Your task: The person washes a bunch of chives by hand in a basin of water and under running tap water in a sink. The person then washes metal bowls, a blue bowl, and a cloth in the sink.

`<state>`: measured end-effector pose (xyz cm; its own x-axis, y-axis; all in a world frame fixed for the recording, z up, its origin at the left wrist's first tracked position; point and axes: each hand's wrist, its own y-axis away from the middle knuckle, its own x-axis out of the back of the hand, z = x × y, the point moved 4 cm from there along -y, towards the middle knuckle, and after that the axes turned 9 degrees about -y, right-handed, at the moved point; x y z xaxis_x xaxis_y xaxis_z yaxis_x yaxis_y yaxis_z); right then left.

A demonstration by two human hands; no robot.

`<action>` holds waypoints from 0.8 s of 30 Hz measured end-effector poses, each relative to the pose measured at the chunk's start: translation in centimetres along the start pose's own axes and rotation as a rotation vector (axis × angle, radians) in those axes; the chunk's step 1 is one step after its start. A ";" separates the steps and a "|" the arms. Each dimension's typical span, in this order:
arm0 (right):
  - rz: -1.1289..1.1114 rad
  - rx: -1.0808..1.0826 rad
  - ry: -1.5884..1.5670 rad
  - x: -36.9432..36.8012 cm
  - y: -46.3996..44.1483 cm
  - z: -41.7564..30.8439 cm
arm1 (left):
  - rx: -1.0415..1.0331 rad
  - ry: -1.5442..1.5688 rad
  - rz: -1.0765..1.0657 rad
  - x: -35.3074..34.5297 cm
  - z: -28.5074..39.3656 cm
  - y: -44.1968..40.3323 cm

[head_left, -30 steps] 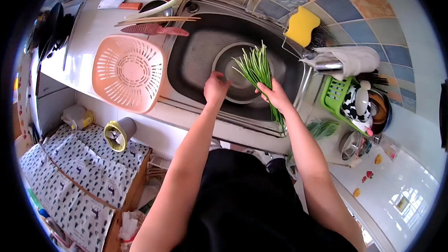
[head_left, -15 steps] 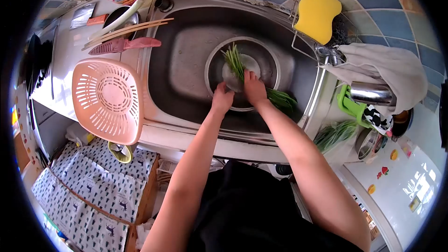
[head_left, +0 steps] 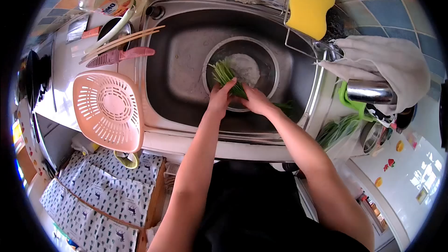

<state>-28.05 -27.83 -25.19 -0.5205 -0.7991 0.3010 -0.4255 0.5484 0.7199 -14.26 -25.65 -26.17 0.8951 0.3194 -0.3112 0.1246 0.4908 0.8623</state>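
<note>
A bundle of green stalks (head_left: 225, 72) lies over the left part of a round metal basin (head_left: 276, 77), which stands in the sink (head_left: 186, 60) with water in it. My left hand (head_left: 220, 97) is closed around the bundle from the left. From the right, my right hand (head_left: 254, 100) also grips the stalks, close beside the left. Part of the bundle is hidden under my hands, and its dark green leafy ends show right of my right wrist.
A pink basket (head_left: 109, 107), a pink-sheathed knife (head_left: 119, 57) and chopsticks (head_left: 121, 42) are left of the sink. A yellow sponge (head_left: 310, 8) hangs at the back right. More greens (head_left: 338, 130) and a draped cloth (head_left: 382, 65) are on the right.
The bundle was lifted in my right hand, then lowered into the basin. My left hand was apart from it and now grips it too. The bundle's tips have shifted left, and the view has moved.
</note>
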 end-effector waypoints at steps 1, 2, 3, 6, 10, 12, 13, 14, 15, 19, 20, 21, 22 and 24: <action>0.017 0.058 -0.087 0.2 0.6 -0.5 | -0.027 0.055 -0.050 0.1 0.4 0.5; 0.034 0.119 -0.173 0.5 1.1 -1.0 | -0.054 0.109 -0.100 0.2 0.9 0.9; 0.052 0.180 -0.259 0.8 1.5 -1.7 | -0.104 0.145 -0.149 0.1 1.5 1.5; -0.016 0.259 -0.381 2.7 3.1 -5.2 | -0.228 0.259 -0.241 -0.5 3.7 3.7; -0.133 0.369 -0.355 3.8 2.8 -8.0 | -0.437 0.147 -0.330 -1.0 7.8 6.5; -0.047 0.438 -0.328 4.1 1.9 -8.9 | -0.528 0.056 -0.292 -1.0 9.5 7.4; -0.006 0.471 -0.315 4.3 1.8 -9.4 | -0.557 0.024 -0.252 -1.1 10.2 7.9; 0.048 0.434 -0.291 4.6 1.9 -9.6 | -0.617 -0.022 -0.268 -1.6 11.0 8.6; 0.152 0.519 -0.227 5.1 1.9 -9.8 | -0.693 -0.098 -0.227 -2.0 11.6 9.1; 0.482 0.580 -0.087 6.6 1.8 -7.9 | -1.011 -0.352 -0.095 -3.2 12.5 9.4; 0.530 0.510 -0.107 6.9 1.8 -6.5 | -1.070 -0.395 -0.045 -3.2 12.3 9.0; 0.577 0.439 -0.127 7.1 1.9 -5.1 | -1.128 -0.438 0.005 -3.2 12.0 8.8; 0.612 0.375 -0.103 7.1 2.4 -3.9 | -1.095 -0.393 0.016 -3.2 11.3 8.4; 0.601 0.323 -0.169 6.7 3.0 -2.1 | -1.017 -0.408 0.042 -3.0 9.6 7.2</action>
<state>-31.29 -32.04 -19.68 -0.8313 -0.2999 0.4681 -0.2131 0.9496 0.2299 -11.91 -30.88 -15.21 0.9881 0.1514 0.0280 -0.1531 0.9851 0.0782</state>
